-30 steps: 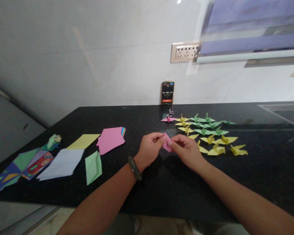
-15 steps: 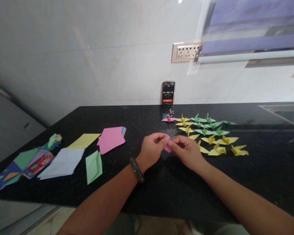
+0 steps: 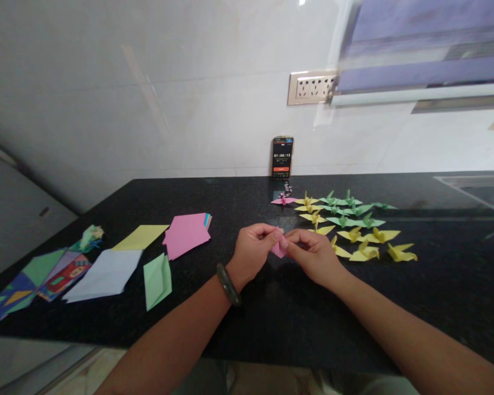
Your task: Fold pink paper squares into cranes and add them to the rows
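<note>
Pink paper [image 3: 278,250] hangs just over the bench [image 3: 354,323], clamped between the fingers of the left hand [image 3: 253,251] and right hand [image 3: 313,255], seemingly mid-crease, cranes [image 3: 354,225] at its 2 o'clock; sharpening the fold calls for steady pinching.

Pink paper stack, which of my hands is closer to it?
Left. The left hand is right of the pink paper stack; the right hand is farther right.
</note>
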Tool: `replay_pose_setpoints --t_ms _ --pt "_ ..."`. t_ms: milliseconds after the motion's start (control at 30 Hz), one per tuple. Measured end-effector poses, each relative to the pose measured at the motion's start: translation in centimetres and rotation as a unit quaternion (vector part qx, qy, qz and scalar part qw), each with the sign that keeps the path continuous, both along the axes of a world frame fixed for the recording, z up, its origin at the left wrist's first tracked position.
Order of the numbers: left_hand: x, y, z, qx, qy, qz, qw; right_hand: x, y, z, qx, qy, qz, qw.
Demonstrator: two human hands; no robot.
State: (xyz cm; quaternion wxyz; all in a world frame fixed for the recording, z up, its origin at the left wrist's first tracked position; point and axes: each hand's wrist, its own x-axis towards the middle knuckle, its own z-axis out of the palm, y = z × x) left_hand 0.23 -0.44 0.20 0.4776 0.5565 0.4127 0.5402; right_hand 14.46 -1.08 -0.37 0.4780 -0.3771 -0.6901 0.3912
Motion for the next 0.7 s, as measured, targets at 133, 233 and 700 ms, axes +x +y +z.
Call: replay_pose_setpoints --t_ms 133,233,700 --pt "-0.1 -0.1 0.1 -0.016 -0.024 -0.020 0.999 0.0 -0.2 0.4 -0.009 -0.001 0.007 1.000" --pt "-0.2 -0.1 0.2 -0.019 -0.041 -0.018 0.999 0.0 -0.3 0.4 -0.038 -0.016 0.017 0.999" --pt "0.0 0.3 -0.4 -0.058 -0.064 0.000 0.996 -0.2 0.1 -0.4 -0.144 0.000 0.004 0.990"
